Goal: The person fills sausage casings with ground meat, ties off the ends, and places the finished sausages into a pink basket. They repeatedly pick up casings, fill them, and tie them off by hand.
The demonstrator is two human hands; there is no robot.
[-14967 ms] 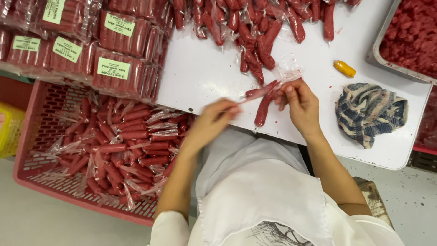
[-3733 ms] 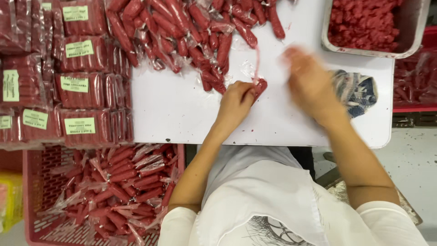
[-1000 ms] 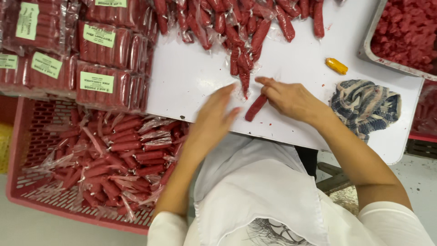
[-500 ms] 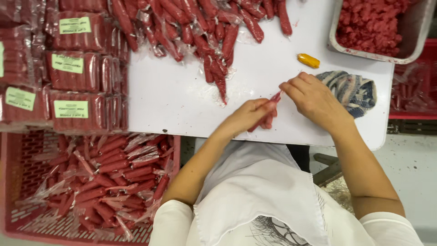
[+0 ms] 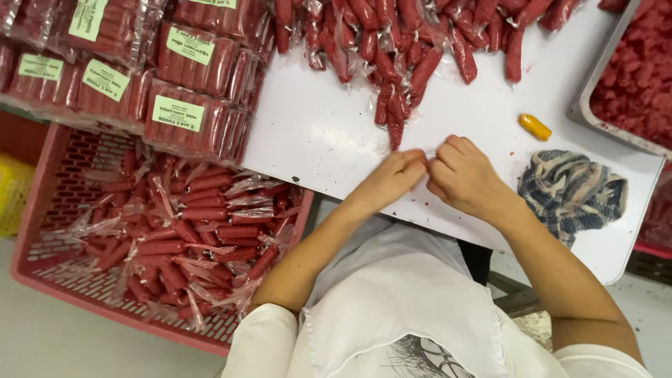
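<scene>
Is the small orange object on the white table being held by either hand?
No, the orange object lies alone on the table, apart from both hands.

I saw both hands meet near the table's (image 5: pixel 315 133) front edge, left hand (image 5: pixel 388 180) touching right hand (image 5: pixel 465 175). Sausages (image 5: pixel 392 42) lay along the far edge, a cloth (image 5: pixel 570 192) at the right corner, packs (image 5: pixel 189 119) overhanging the left edge, a crate (image 5: pixel 63 210) below them.

A white table (image 5: pixel 318 133) carries a heap of red sausages (image 5: pixel 399 42) along its far edge. Left of the heap lie labelled sausage packs (image 5: pixel 189 119); right of it a small orange piece (image 5: pixel 535 127), a striped cloth (image 5: pixel 570 192) and a metal tray (image 5: pixel 595 98).
</scene>
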